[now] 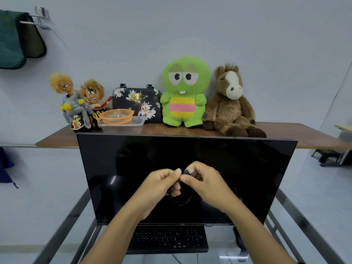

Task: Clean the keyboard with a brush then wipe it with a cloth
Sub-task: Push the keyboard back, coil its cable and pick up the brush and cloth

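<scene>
- Holding a coiled black cable in front of the dark monitor, both hands are raised above the keyboard.
- The left hand has its fingers curled round the cable loops, thumb and forefinger pinched together at the top.
- The right hand pinches the cable just behind its USB plug, whose metal end points up and to the right.
- The keyboard lies on the glass table near the front edge, just below the monitor's lower rim.
- A dark mouse sits beside the keyboard's right end.
- On the wooden shelf behind stand plush toys, a floral bag and an orange basket.
</scene>
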A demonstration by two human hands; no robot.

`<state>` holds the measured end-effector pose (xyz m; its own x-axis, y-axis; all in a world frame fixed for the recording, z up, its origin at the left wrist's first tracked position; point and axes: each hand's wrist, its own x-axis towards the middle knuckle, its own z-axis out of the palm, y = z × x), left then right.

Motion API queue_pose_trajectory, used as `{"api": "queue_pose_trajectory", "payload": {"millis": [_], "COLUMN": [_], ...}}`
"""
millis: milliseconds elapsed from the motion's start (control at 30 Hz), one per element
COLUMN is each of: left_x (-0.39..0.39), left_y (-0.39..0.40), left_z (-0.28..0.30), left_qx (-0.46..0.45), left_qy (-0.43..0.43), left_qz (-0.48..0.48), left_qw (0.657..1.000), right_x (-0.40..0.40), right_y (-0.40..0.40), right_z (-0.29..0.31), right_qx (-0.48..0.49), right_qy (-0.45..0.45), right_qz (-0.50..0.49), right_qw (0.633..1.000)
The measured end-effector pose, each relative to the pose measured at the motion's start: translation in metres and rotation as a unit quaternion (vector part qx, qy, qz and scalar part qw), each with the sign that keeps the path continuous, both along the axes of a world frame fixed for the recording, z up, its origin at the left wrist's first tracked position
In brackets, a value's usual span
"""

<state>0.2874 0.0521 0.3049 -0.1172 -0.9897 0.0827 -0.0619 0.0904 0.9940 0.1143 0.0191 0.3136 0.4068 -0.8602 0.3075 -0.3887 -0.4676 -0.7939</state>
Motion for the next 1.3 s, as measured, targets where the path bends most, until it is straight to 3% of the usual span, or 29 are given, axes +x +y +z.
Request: {"api": "queue_pose_trajectory", "payload": {"millis": [100,267,467,700,800,1033,1300], "left_x": [-0.003,-0.015,-0.022,-0.03,-0.025,-0.021,-0.04], "left_y": [0.0,-0.002,-0.007,-0.011,-0.014,-0.022,-0.036], "left_z": [-0.005,-0.012,-0.022,-0.023,-0.028,-0.034,-0.064], "left_qx": [-0.036,-0.128,-0.181,-0.225,-0.242,-0.235,-0.228], "left_qy": [-0.006,-0.119,-0.144,-0.136,-0.164,-0.199,-0.273], "left_qz": [0.027,0.066,0.112,0.169,0.15,0.032,0.091], "left_qw": [0.999,0.982,0.966,0.95,0.945,0.951,0.93], "right_x": [-0.001,0.004,0.001,-0.008,-0.014,-0.018,-0.048], "right_y": [-0.003,-0.008,-0.004,-0.005,-0.008,-0.007,-0.003], "right_z": [-0.004,-0.01,-0.013,-0.012,-0.014,-0.022,-0.046], "right_qx": [0.073,0.14,0.038,0.105,0.149,0.292,0.288], "right_qy": [-0.073,-0.206,-0.074,-0.01,-0.034,-0.198,-0.174], "right_qz": [-0.023,-0.114,-0.112,-0.004,0.01,0.022,0.007], "right_qw": [0.994,0.962,0.99,0.994,0.988,0.936,0.942]}}
